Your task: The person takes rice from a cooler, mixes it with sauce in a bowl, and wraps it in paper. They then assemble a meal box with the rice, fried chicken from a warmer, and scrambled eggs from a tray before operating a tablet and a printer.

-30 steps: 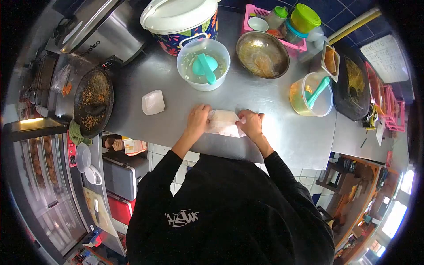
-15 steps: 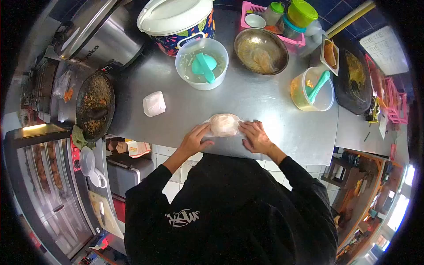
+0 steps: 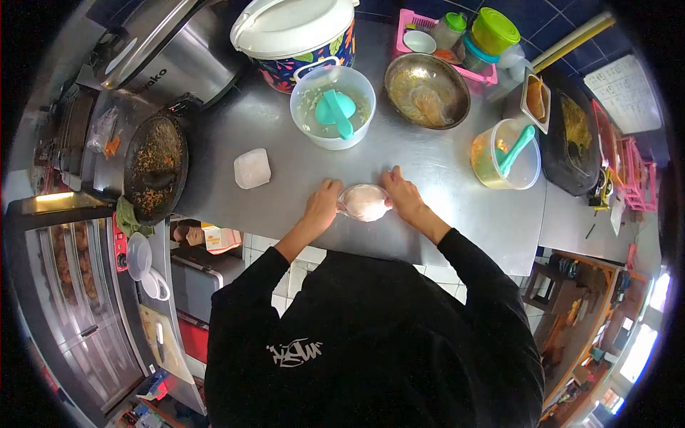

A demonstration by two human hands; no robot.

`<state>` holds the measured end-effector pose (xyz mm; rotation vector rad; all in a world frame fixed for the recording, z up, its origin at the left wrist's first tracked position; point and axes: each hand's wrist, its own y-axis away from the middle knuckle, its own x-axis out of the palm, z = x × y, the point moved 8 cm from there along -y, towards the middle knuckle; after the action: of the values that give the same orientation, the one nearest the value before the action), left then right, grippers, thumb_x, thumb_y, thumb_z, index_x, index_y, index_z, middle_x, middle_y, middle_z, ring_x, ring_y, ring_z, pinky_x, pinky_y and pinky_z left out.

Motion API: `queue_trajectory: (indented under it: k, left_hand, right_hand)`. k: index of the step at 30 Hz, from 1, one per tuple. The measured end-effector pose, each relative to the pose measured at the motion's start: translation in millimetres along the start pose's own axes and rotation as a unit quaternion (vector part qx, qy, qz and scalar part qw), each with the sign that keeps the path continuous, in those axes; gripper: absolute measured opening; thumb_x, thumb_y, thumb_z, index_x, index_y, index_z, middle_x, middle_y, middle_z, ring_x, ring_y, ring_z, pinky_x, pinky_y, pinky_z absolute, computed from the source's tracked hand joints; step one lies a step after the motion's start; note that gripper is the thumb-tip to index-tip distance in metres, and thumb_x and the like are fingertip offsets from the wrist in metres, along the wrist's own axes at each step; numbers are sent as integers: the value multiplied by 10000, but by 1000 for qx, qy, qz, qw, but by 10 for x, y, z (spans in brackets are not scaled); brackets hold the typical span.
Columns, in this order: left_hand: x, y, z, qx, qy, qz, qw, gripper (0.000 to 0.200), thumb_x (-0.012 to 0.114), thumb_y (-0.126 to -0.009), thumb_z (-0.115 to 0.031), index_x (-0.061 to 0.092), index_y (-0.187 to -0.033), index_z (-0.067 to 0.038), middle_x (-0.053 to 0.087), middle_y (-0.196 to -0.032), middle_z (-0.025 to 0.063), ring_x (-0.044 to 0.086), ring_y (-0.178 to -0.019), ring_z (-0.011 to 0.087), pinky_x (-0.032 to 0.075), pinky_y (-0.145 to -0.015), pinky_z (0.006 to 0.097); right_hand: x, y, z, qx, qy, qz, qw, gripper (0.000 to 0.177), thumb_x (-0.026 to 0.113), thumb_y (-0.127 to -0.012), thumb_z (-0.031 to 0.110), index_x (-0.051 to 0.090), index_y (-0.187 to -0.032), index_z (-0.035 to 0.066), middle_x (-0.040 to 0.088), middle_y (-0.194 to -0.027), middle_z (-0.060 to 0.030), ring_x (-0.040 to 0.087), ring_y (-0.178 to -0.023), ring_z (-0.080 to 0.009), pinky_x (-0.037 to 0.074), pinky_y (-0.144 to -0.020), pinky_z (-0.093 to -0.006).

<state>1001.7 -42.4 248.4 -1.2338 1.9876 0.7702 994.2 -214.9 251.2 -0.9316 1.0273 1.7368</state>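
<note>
A pale, rounded bundle in thin clear plastic [image 3: 364,203] lies on the steel worktop [image 3: 285,214], close to its front edge. My left hand [image 3: 321,205] is closed on the plastic at the bundle's left end. At the right end, my right hand [image 3: 407,200] pinches the plastic between closed fingers. What is inside the wrapping cannot be made out clearly. A white, squarish wrapped packet [image 3: 252,169] sits apart, to the left of my hands.
Beyond my hands stand a clear tub [image 3: 333,139] with a turquoise scoop, a metal bowl [image 3: 428,93] and a patterned rice container [image 3: 314,60]. Another tub [image 3: 492,164] with a turquoise spoon is at right. A dark pan [image 3: 153,171] is at left.
Both hands have gone from fingers laid flatter at the bundle's sides to gripping its plastic ends, with knuckles raised. The bundle looks rounder. The view has shifted slightly.
</note>
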Motion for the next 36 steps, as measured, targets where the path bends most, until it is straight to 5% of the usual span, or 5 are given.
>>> queue_trajectory:
  k: [10,15,25,28,36]
  left_hand:
    - [-58,229,-366,17,251,87,964,247,710,-734,-21,544,-917,-11,640,-842,118,637,-750,259,502,-683,356]
    - [-714,304,-919,41,478,12,877,179,695,-787,16,557,-901,20,652,-838,73,632,-793,111,512,-728,264]
    - [-2509,738,-2222,359,334,-367,791,151,721,-682,68,629,-779,-1,605,-863,100,579,-786,190,457,-733,263]
    - [-2392,841,-2147,293,436,-499,690,308,756,-699,36,585,-954,6,542,-960,96,551,-859,172,441,-801,273]
    - [-1585,923,-1824,100,414,-449,786,483,330,-1005,-364,406,-1286,21,521,-1180,115,502,-1076,183,403,-914,326]
  right_hand:
    - [57,336,39,-5,-187,-109,976,127,598,-771,118,696,-844,85,652,-960,-88,600,-925,-260,447,-827,-354]
    - [-335,362,266,110,-835,-46,538,447,425,-968,351,567,-1133,-39,617,-1113,-134,596,-975,-177,477,-801,-316]
    - [-2580,1001,1150,-211,-593,-411,660,888,535,-717,724,413,-1149,-42,572,-1069,-255,573,-1032,-334,444,-914,-427]
    - [-2670,1231,1226,-259,-560,-582,530,846,695,-692,633,405,-1110,-42,554,-952,-180,567,-863,-277,463,-810,-396]
    - [-1937,801,1243,-226,-527,-441,691,539,793,-681,275,509,-1037,-13,600,-925,-118,589,-804,-172,488,-717,-297]
